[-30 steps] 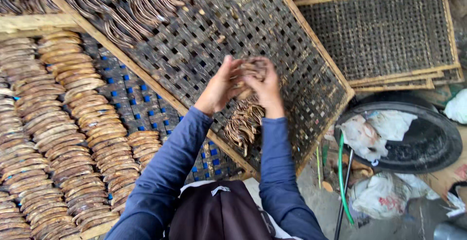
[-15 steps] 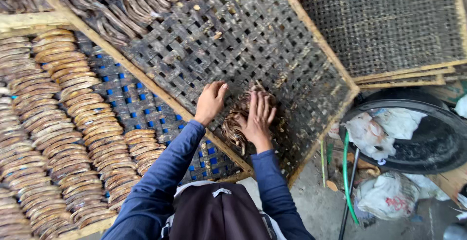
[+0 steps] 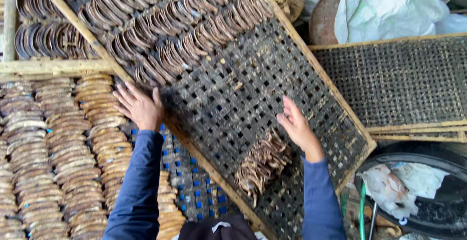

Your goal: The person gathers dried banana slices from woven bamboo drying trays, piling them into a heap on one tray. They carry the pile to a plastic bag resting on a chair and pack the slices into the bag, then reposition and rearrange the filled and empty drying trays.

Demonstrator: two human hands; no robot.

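Woven rack (image 3: 253, 94) | both hands open: left (image 3: 138, 106) on frame; right (image 3: 297, 125) beside fish pile (image 3: 262, 162)

Soft, even daylight, faint shadows, no glare, slight blur throughout.

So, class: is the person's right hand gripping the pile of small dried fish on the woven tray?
No. The right hand is open, fingers spread, just beside and above the pile of dried fish, which lies loose on the woven tray.

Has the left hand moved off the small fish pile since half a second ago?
Yes. The left hand went left, to the woven rack's wooden frame, away from the pile.
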